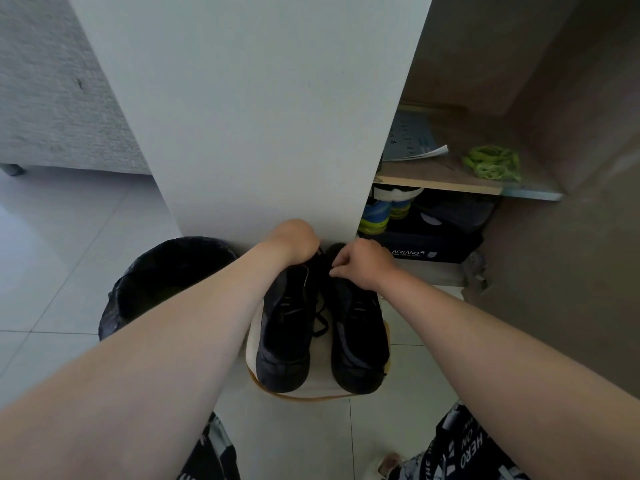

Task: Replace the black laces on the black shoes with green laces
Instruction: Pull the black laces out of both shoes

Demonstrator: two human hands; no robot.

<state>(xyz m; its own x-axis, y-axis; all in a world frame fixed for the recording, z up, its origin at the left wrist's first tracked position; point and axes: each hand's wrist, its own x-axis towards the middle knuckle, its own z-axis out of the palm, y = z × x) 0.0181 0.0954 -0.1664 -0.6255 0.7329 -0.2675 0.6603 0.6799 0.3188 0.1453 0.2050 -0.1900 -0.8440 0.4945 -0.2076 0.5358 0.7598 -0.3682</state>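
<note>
Black shoes (284, 341) — two, side by side

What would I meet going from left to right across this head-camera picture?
Black bin → first black shoe → second black shoe, where the right hand pinches a black lace → green laces on the shelf.
</note>
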